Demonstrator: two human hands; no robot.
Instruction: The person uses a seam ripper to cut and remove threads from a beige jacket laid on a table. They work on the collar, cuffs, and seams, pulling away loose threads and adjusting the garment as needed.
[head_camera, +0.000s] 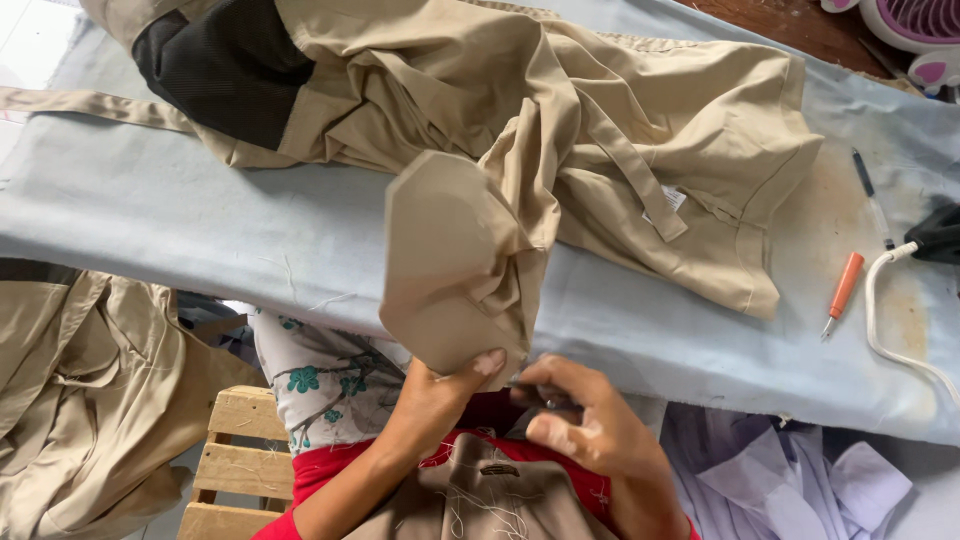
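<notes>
One stiffened flap (450, 265) of a khaki garment (560, 120) stands up off the near edge of the worktop (200, 215), and that is where both hands are busy. The flap looks flat and firm, as if interfaced, with a rounded, faceted top edge; the rest of the garment is soft, light cotton-like cloth that slumps and creases wherever it lies. My read: it will not slip much, it will not break, but it will flop, so the firm flap and its seamed lower edge are the sensible places to grip.

The left hand (450, 385) has thumb and fingers pinched shut on the flap's bottom edge. The right hand (585, 420) sits just beside it, fingers curled closed around a small dark tool (535, 385), too hidden to identify.

The flap's long axis runs near-upright in the view, rounded end pointing away from the person, narrow end down at the hands. The garment's bulk spreads across the worktop beyond, a black mesh patch (225, 60) at far left.

Further right lie an orange-handled seam ripper (842, 290), a pen (868, 195) and a white cord (885, 330). More khaki cloth (80, 390) heaps at lower left over a wooden stool (240, 465).
</notes>
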